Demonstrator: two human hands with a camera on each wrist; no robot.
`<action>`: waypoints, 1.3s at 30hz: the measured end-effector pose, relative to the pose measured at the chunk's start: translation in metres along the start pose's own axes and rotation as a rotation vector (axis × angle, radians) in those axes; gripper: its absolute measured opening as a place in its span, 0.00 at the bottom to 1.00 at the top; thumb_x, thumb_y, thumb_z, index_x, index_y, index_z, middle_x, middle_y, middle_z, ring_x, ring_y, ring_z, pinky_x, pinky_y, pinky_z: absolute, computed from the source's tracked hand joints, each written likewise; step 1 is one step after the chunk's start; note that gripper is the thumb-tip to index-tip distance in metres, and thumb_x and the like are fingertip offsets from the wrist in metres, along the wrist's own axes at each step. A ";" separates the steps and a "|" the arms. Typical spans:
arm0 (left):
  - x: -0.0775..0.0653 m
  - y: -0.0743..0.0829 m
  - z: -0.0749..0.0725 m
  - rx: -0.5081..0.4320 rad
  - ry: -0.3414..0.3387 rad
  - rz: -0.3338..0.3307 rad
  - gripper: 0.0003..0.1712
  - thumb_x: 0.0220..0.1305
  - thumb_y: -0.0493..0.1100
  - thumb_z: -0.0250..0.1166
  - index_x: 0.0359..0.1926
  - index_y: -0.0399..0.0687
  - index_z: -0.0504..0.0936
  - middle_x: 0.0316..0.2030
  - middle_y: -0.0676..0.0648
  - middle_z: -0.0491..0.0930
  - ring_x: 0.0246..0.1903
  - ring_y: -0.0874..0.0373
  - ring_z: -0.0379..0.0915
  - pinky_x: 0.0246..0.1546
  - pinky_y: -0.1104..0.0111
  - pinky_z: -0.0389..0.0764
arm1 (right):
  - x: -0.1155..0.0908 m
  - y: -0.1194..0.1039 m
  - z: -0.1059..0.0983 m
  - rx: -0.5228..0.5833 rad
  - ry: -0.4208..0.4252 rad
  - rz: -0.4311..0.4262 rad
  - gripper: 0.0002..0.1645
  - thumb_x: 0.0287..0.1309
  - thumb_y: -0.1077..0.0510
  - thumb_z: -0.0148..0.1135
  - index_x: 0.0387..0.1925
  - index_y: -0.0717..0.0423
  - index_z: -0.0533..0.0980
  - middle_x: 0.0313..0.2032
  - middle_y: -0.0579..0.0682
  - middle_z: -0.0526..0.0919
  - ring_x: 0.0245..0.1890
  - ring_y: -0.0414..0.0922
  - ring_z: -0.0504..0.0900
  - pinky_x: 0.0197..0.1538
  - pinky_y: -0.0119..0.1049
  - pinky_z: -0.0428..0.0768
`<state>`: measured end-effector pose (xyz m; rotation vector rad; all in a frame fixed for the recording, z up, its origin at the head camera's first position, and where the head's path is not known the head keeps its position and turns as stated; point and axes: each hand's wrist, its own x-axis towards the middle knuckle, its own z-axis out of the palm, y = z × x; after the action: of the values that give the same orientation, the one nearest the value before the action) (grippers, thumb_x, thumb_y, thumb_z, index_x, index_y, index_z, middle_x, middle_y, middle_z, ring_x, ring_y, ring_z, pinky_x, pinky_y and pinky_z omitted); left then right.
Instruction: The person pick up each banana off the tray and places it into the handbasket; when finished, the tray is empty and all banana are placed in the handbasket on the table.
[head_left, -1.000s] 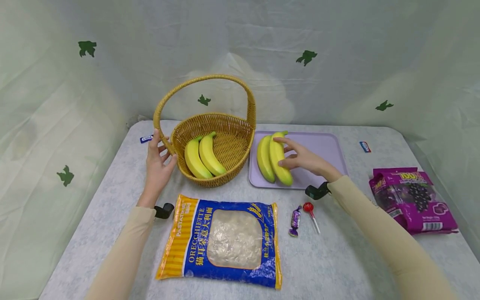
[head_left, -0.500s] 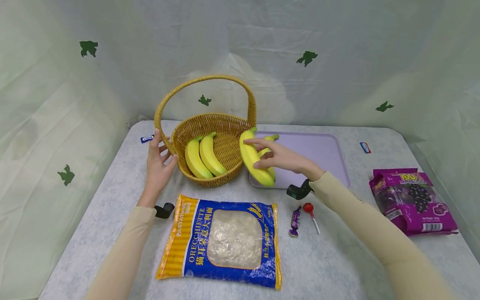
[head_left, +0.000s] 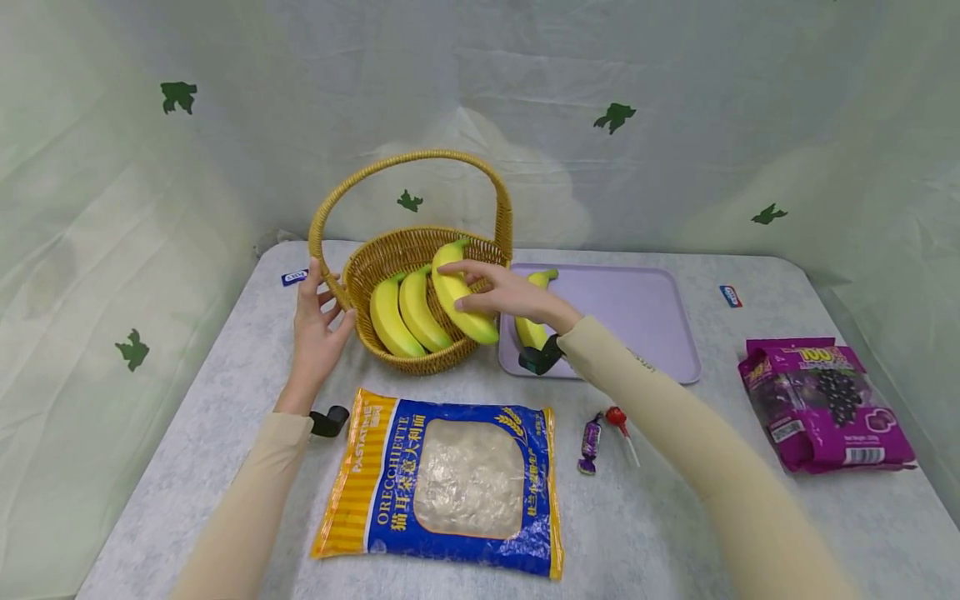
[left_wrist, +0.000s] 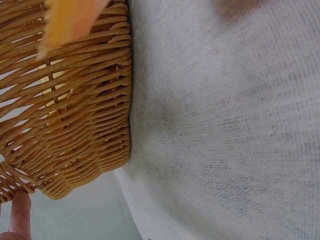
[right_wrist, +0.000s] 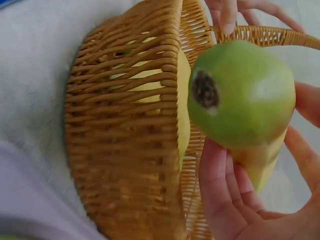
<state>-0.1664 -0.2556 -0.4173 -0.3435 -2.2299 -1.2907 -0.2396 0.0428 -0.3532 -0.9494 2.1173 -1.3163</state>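
My right hand (head_left: 517,296) holds a yellow banana (head_left: 459,292) between thumb and fingers, over the right side of the wicker basket (head_left: 468,240). The right wrist view shows that banana's green end (right_wrist: 245,92) beside the basket rim. Two more bananas, one at the left (head_left: 390,321) and one beside it (head_left: 422,312), lie inside the basket. At the left foot of the arched handle, my left hand (head_left: 318,342) grips the basket, thumb at the rim. Woven basket wall (left_wrist: 90,115) fills the left wrist view's left side. Another banana (head_left: 531,332), partly hidden by the right hand, lies on the lilac tray (head_left: 622,308).
A blue and yellow pasta bag (head_left: 468,483) lies in front of the basket. To its right are a purple-wrapped candy (head_left: 590,443) and a red lollipop (head_left: 617,417). A purple grape-candy bag (head_left: 832,404) lies far right. Small wrapped pieces sit left (head_left: 294,277) and right (head_left: 731,296).
My right hand has lifted one banana off the tray and carried it left over the basket's right rim. My left hand has stayed at the basket's handle.
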 end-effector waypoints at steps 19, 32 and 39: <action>-0.001 -0.001 -0.002 -0.005 -0.006 0.014 0.51 0.64 0.27 0.57 0.74 0.73 0.44 0.63 0.35 0.58 0.54 0.35 0.65 0.52 0.38 0.69 | 0.052 0.010 0.023 -0.109 0.098 0.126 0.31 0.62 0.59 0.60 0.67 0.51 0.67 0.62 0.50 0.71 0.58 0.49 0.68 0.55 0.40 0.71; -0.001 0.000 0.001 -0.021 -0.006 0.028 0.50 0.64 0.27 0.56 0.74 0.71 0.44 0.63 0.36 0.57 0.55 0.35 0.64 0.53 0.39 0.69 | 0.059 0.004 0.031 -0.278 0.008 0.239 0.32 0.58 0.66 0.57 0.66 0.55 0.68 0.66 0.56 0.66 0.44 0.45 0.68 0.39 0.30 0.65; -0.001 0.000 0.001 -0.017 -0.007 0.024 0.50 0.64 0.27 0.56 0.74 0.72 0.44 0.63 0.36 0.58 0.55 0.35 0.64 0.53 0.39 0.69 | 0.064 0.007 0.036 -0.377 0.020 0.260 0.32 0.58 0.66 0.59 0.66 0.55 0.68 0.64 0.58 0.68 0.56 0.52 0.66 0.38 0.32 0.67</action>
<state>-0.1658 -0.2548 -0.4177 -0.3802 -2.2150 -1.2986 -0.2577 -0.0246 -0.3770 -0.7658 2.4575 -0.8203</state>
